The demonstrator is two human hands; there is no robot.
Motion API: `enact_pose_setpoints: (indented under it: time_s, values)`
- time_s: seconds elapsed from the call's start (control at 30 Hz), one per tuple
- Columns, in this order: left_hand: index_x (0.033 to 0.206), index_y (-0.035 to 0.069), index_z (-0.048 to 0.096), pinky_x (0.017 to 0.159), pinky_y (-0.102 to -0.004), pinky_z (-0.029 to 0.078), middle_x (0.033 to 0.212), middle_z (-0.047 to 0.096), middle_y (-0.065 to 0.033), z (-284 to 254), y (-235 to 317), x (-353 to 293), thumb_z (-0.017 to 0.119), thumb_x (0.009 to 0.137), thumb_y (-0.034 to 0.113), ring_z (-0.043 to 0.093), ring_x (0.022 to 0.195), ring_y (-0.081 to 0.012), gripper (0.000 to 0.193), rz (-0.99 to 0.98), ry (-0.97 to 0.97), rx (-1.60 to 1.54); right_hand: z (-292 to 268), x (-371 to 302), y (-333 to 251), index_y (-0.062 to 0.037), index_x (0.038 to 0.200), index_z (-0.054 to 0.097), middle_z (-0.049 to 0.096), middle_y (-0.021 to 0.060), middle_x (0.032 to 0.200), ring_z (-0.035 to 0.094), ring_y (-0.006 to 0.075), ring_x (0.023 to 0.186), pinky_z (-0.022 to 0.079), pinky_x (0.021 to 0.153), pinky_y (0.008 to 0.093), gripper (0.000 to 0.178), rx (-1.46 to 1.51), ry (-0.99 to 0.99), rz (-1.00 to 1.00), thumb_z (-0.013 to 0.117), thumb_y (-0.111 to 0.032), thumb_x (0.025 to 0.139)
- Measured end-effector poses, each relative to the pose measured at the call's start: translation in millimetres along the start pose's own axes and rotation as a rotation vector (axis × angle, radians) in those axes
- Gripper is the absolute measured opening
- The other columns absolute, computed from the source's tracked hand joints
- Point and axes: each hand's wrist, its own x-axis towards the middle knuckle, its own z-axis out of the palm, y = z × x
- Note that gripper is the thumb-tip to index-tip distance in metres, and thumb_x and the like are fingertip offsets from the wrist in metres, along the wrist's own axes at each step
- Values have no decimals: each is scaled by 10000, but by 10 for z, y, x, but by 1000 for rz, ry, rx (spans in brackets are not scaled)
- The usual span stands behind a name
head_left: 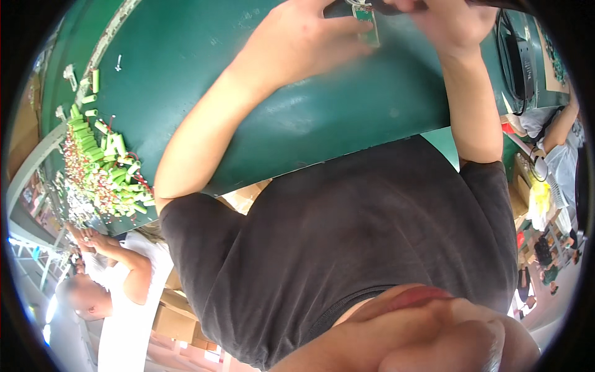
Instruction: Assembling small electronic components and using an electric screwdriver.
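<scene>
At the top edge, above the green table (297, 118), a small green circuit board (368, 36) with a pale metal part at its upper end sits at the fingers of my left hand (304, 46). Those fingers are bent around the board, one of them lying across its face and the lower ones smeared by motion. Just right of it, my right hand (455, 28) is closed, its fingertips cut off by the frame's edge. A dark shape runs by that hand, and what it grips cannot be made out.
A heap of green cylindrical cells (99, 155) with red wires lies at the table's left side. A black box-shaped device (524, 65) with cables stands at the right. Co-workers sit on both sides, one in a white shirt (133, 297) at lower left.
</scene>
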Motion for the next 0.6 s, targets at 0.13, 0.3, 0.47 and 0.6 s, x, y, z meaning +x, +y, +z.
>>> enact_pose_setpoints:
  time_s: [0.13,0.3,0.47,0.6]
  values:
    - [1038,35,735,1063,-452,501,1458,473,-311,-88,216,45,824,755,138,551,1294,-461,315,-133,-52,72,-17,33,-22,-4,1180,473,550,35,717,509,80,514,400,495,227,311,-66,38,-46,605,67,908]
    - [1027,49,685,1047,-488,461,1338,556,-226,-173,30,301,814,668,118,550,1215,-428,387,-148,43,228,-167,169,364,26,1212,463,538,22,655,492,94,484,401,480,245,330,621,5,-399,579,114,915]
    - [1196,37,607,1044,-443,462,1200,639,-176,-825,-885,438,753,792,164,586,1175,-367,448,-438,200,448,-45,83,180,-5,1216,522,591,1,727,544,71,537,421,493,239,336,169,23,16,680,36,922]
    - [1297,60,591,1090,-467,433,1301,614,-217,-1094,-1726,540,763,816,241,543,1263,-397,542,-444,109,553,-72,84,191,0,1232,545,609,-9,773,572,65,626,462,580,242,360,118,22,-8,711,15,913]
